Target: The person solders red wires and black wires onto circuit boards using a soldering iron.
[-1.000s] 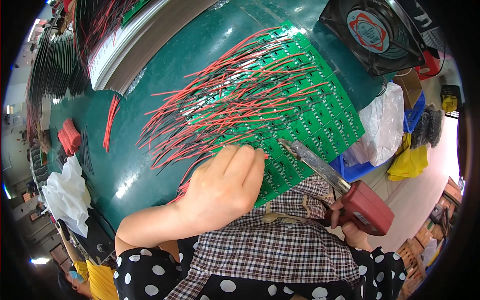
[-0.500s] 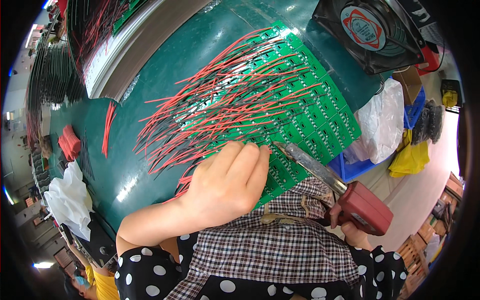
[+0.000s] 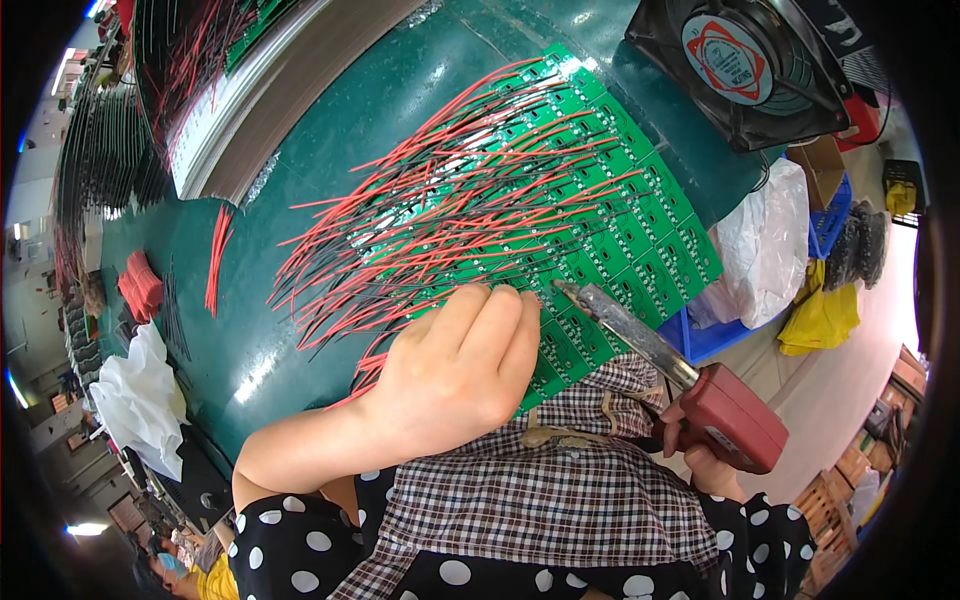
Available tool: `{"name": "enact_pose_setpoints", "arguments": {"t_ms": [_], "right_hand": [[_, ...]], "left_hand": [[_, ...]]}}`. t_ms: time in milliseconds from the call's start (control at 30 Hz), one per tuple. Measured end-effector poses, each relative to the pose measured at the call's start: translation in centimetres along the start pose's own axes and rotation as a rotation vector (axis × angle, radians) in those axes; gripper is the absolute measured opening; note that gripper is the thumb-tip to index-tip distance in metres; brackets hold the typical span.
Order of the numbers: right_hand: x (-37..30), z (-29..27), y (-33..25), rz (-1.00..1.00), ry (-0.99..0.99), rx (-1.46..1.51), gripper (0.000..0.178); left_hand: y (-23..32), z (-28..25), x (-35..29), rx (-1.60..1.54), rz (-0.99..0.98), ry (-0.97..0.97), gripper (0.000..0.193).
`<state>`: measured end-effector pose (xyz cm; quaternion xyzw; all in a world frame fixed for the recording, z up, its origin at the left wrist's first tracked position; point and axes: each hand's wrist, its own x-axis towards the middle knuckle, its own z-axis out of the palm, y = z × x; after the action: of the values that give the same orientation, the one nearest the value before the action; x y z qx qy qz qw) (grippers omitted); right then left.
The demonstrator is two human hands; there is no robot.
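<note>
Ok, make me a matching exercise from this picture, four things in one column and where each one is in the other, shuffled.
Things:
1. soldering gun
2. left hand
3. fan
4. white cloth

Places:
A. top right, on the green table
B. far left edge of the table
C. in the right hand
D. resting on the circuit board panel

Pairs: 1-C, 2-D, 3-A, 4-B
</note>
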<state>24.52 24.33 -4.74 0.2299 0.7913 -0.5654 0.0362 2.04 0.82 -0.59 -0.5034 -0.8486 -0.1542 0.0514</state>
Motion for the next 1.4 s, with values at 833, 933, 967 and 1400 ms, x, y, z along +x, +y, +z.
{"name": "enact_pose_setpoints", "arguments": {"t_ms": [833,933,967,1400], "right_hand": [[-1.7,-2.9,9.4,-0.545,-0.163,-0.065,0.064],[-1.1,-2.5,6.4,-0.383,-0.184,-0.137,0.061],[-0.7,-2.3,4.5,-0.299,-0.192,-0.177,0.06],[3.0,-1.6,-5.6,0.327,-0.12,0.783,0.073]], "left_hand": [[0.0,0.4,2.0,-0.067,-0.01,0.024,0.032],[0.2,0.4,1.9,-0.038,-0.022,0.003,0.032],[0.2,0.4,1.9,-0.033,-0.025,-0.004,0.032],[0.4,0.3,2.9,-0.1,-0.064,-0.008,0.033]]}}
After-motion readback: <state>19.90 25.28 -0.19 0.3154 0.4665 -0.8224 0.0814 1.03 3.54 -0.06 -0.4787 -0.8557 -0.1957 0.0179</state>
